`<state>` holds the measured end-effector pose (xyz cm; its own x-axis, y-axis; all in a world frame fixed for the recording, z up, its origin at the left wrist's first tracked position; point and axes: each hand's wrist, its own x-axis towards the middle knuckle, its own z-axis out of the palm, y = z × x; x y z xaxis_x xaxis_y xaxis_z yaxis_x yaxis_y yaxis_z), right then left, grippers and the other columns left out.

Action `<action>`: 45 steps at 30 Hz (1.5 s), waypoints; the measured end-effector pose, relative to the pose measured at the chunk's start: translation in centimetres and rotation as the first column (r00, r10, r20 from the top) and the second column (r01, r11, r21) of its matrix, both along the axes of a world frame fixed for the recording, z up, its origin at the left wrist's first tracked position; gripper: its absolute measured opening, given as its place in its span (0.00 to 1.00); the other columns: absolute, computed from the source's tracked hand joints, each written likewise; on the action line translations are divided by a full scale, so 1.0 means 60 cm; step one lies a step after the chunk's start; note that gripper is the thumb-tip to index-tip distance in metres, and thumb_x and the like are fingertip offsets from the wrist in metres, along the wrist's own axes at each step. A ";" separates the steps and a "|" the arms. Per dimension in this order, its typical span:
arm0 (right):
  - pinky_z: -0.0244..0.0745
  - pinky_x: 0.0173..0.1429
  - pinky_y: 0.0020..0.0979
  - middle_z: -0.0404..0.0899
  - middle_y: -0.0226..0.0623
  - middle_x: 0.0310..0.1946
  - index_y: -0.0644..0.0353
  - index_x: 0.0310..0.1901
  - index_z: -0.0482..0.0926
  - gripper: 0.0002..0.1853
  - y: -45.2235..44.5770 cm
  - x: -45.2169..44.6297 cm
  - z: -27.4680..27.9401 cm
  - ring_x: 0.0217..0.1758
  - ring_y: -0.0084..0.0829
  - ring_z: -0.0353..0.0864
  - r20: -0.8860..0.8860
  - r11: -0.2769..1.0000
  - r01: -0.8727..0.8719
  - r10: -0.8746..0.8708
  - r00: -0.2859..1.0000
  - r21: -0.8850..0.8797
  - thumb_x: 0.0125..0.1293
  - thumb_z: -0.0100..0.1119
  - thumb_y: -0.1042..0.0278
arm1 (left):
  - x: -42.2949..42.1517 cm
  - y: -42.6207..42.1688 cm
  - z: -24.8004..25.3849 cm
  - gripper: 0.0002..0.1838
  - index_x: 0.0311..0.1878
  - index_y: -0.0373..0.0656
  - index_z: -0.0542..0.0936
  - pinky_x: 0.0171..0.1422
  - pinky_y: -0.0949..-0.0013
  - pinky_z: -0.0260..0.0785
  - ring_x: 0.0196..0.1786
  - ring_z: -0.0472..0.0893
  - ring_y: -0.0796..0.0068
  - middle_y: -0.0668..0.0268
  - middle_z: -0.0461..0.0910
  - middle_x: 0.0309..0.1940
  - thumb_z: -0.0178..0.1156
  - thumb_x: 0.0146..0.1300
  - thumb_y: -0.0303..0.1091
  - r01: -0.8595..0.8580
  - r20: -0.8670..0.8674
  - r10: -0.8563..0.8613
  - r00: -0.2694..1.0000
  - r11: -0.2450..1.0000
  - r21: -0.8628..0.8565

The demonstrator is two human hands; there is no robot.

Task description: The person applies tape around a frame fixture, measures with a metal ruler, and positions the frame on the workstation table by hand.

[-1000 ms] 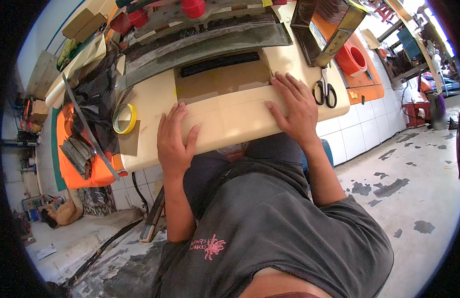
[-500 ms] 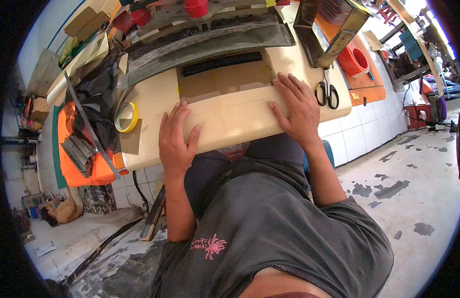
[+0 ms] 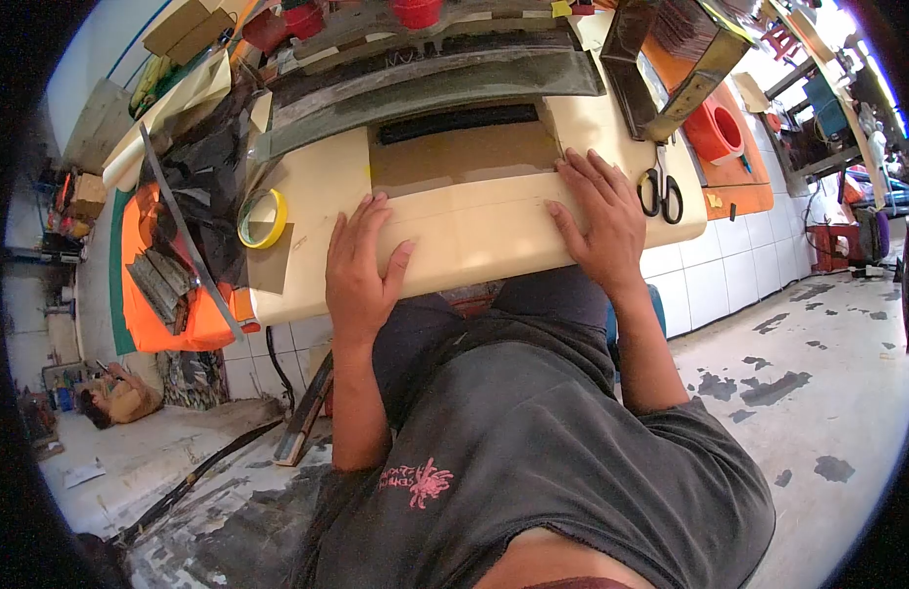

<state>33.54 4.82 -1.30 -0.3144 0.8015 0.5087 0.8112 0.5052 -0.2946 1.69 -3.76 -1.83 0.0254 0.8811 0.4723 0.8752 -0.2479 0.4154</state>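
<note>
A cream sheet of paper [image 3: 469, 221] covers the near side of the table, its front edge facing my body. My left hand [image 3: 361, 270] rests on its left part, palm down, with the thumb apart from the fingers. On the right part lies my right hand [image 3: 606, 226], fingers stretched forward and thumb spread. Between and beyond the hands is a flat brown piece [image 3: 464, 162] with a dark strip [image 3: 459, 124] at its far edge. A pair of black-handled scissors [image 3: 661, 196] lies right of my right hand.
Left of my left hand sits a yellow tape roll [image 3: 280, 221], beside dark clear film and an orange cloth [image 3: 184, 332]. A long grey-green bar [image 3: 435, 103] crosses the table. A metal frame [image 3: 670, 113] and red container [image 3: 715, 133] stand right. A person [image 3: 120, 393] is low at far left.
The whole view has shifted slightly, so the table appears a little further right. Both hands stay flat on the cream paper in nearly the same places.
</note>
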 end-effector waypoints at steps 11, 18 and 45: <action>0.64 0.84 0.52 0.79 0.35 0.74 0.51 0.72 0.81 0.30 -0.001 -0.001 0.003 0.80 0.47 0.73 0.028 1.000 -0.008 0.008 1.000 0.001 0.73 0.67 0.49 | -0.001 0.000 -0.001 0.23 0.66 0.41 0.79 0.84 0.40 0.61 0.77 0.76 0.50 0.55 0.82 0.70 0.67 0.74 0.42 0.003 0.000 -0.003 1.000 1.000 0.006; 0.63 0.84 0.52 0.78 0.34 0.76 0.50 0.72 0.81 0.29 0.001 0.002 0.002 0.80 0.47 0.72 0.053 1.000 -0.011 0.011 0.999 -0.015 0.74 0.66 0.48 | 0.001 0.001 0.000 0.23 0.65 0.41 0.80 0.84 0.41 0.62 0.77 0.77 0.51 0.56 0.82 0.70 0.67 0.74 0.44 -0.001 -0.015 0.001 1.000 1.000 0.020; 0.63 0.84 0.52 0.78 0.31 0.76 0.49 0.72 0.82 0.29 0.001 0.005 -0.003 0.80 0.45 0.72 0.014 1.000 -0.016 0.016 1.000 -0.007 0.72 0.68 0.49 | 0.005 0.000 0.003 0.29 0.74 0.42 0.77 0.86 0.42 0.59 0.80 0.74 0.51 0.57 0.77 0.76 0.64 0.76 0.47 -0.021 -0.051 0.019 0.999 0.999 -0.036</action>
<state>33.82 4.90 -1.46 -0.3343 0.7999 0.4984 0.8069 0.5161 -0.2872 2.00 -3.77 -1.66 0.0306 0.8983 0.4384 0.9001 -0.2155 0.3788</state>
